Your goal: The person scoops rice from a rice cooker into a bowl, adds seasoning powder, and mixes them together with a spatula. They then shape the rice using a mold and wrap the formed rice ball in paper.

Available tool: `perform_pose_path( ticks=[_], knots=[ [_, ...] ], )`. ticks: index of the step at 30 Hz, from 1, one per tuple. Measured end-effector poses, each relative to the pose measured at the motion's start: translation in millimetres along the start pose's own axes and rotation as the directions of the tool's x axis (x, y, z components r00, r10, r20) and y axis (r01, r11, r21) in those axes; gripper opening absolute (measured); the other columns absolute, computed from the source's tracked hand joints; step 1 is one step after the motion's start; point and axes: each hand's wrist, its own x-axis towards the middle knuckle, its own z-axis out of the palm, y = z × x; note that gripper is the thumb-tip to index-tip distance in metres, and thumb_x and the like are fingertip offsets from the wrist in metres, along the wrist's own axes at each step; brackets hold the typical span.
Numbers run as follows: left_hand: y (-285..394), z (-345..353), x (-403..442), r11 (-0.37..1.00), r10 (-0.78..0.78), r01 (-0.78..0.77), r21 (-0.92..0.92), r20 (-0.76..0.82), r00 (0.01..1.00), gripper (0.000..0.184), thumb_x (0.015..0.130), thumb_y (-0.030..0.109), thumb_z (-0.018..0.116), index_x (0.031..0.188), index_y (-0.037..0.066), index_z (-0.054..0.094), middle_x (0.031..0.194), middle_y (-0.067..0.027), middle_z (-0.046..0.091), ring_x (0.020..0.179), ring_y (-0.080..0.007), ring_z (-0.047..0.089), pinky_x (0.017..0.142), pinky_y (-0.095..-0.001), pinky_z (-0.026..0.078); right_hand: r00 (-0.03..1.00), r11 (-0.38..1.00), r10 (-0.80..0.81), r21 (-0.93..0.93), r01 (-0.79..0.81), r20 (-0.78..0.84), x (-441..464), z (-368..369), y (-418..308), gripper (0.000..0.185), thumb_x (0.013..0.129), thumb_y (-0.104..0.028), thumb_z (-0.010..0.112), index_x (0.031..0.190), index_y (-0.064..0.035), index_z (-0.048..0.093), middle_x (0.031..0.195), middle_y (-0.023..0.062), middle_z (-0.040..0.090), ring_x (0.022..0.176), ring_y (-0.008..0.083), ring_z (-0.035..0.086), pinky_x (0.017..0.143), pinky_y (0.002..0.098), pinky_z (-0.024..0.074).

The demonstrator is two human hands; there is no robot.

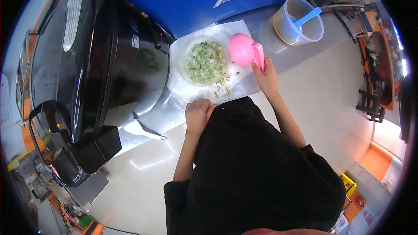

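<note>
Silvery countertop [281,58] behind 1 pink cup [242,50], just beyond the right hand [266,78], handle clamped in its grip.

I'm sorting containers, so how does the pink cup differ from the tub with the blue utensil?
The pink cup is opaque; the tub is see-through. The pink cup has a side handle; the tub shows none. The right hand holds the pink cup; the tub stands on the counter. Both are rounded.
</note>
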Motion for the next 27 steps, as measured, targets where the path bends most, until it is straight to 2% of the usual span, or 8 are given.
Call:
perform_pose_path(
  ticks=[4,12,14,17,20,22,25,27],
  knots=[
    [2.3,-4.9,1.2,0.989,-0.013,0.011,-0.148,-0.016,1.0,0.016,0.072,0.018,0.062,0.07,0.009,0.049,0.069,-0.0039,0.051,0.066,-0.0228,0.051,0.061,-0.0338,0.037,0.999,0.999,-0.004,0.037,0.006,-0.042,6.3,-6.2,12.6,0.03,0.08,-0.025,0.056,0.096,-0.0005,0.049,0.073,0.0116,0.056,0.065,0.0189,0.055,0.059,0.0305,0.042],
    [17.5,-17.1,45.3,0.977,0.087,-0.13,-0.166,-0.243,0.966,0.015,0.073,0.001,0.054,0.087,0.005,0.052,0.094,-0.0104,0.052,0.082,-0.0262,0.049,0.073,-0.0318,0.039,0.852,0.668,0.355,0.533,-0.519,0.385,49.5,-28.1,38.5,0.039,0.086,-0.034,0.049,0.099,0.0033,0.05,0.083,0.0078,0.054,0.063,0.0138,0.054,0.053,0.0263,0.0464],
    [-5.4,7.5,19.2,0.9,-0.296,0.138,-0.414,-0.349,0.889,0.026,0.075,0.004,0.055,0.1,0.003,0.047,0.096,-0.0102,0.051,0.08,-0.0219,0.049,0.071,-0.0299,0.039,0.811,0.627,0.382,0.52,-0.579,0.442,61.2,-31.8,43.7,0.042,0.086,-0.033,0.048,0.102,0.0049,0.05,0.086,0.0093,0.056,0.068,0.0156,0.056,0.06,0.0276,0.0474],
    [-18.3,4.1,15.9,0.588,-0.639,0.358,-0.725,-0.144,0.756,0.042,0.079,0.012,0.056,0.115,0.0,0.037,0.095,-0.0096,0.051,0.076,-0.016,0.048,0.067,-0.0265,0.04,0.95,0.937,0.226,0.218,-0.273,0.217,75.1,-35.1,52.5,0.045,0.087,-0.033,0.047,0.116,0.001,0.047,0.088,0.007,0.057,0.072,0.012,0.055,0.066,0.0245,0.0463],
    [-23.7,-1.3,29.8,0.436,-0.685,0.479,-0.762,0.064,0.726,0.052,0.084,0.023,0.053,0.122,-0.003,0.03,0.086,-0.0106,0.053,0.063,-0.014,0.051,0.056,-0.0255,0.041,0.969,0.989,0.136,0.037,-0.146,0.205,65.0,-44.7,24.0,0.045,0.085,-0.025,0.049,0.123,-0.0009,0.041,0.093,0.0078,0.057,0.078,0.0132,0.054,0.072,0.0266,0.0446],
    [-15.7,-15.4,51.3,0.309,-0.721,0.586,-0.749,0.218,0.658,0.051,0.084,0.022,0.052,0.121,-0.003,0.03,0.078,-0.0119,0.056,0.058,-0.0156,0.053,0.054,-0.0274,0.042,0.978,0.992,0.045,0.106,-0.068,0.206,69.1,-33.6,46.1,0.036,0.083,-0.018,0.048,0.114,0.0009,0.046,0.091,0.0117,0.059,0.08,0.017,0.056,0.073,0.0299,0.0437],
    [-37.9,-10.2,68.9,0.479,-0.681,0.675,-0.561,0.248,0.689,0.041,0.082,0.019,0.049,0.116,0.0,0.037,0.06,-0.0143,0.054,0.051,-0.0214,0.055,0.048,-0.0308,0.044,0.983,0.995,-0.026,0.103,0.007,0.182,73.7,-27.5,53.7,0.032,0.079,-0.01,0.047,0.109,0.0023,0.048,0.088,0.0157,0.059,0.08,0.021,0.057,0.072,0.0322,0.0432],
    [-52.4,-0.7,74.6,0.804,-0.566,0.52,-0.288,-0.101,0.818,0.045,0.079,0.015,0.049,0.12,0.003,0.035,0.058,-0.0154,0.052,0.048,-0.0242,0.052,0.047,-0.0332,0.043,0.989,0.996,-0.062,0.068,0.053,0.136,75.0,-25.5,59.3,0.033,0.077,-0.006,0.046,0.109,0.0027,0.048,0.087,0.0174,0.058,0.08,0.0231,0.057,0.072,0.0327,0.0431]
  ],
)
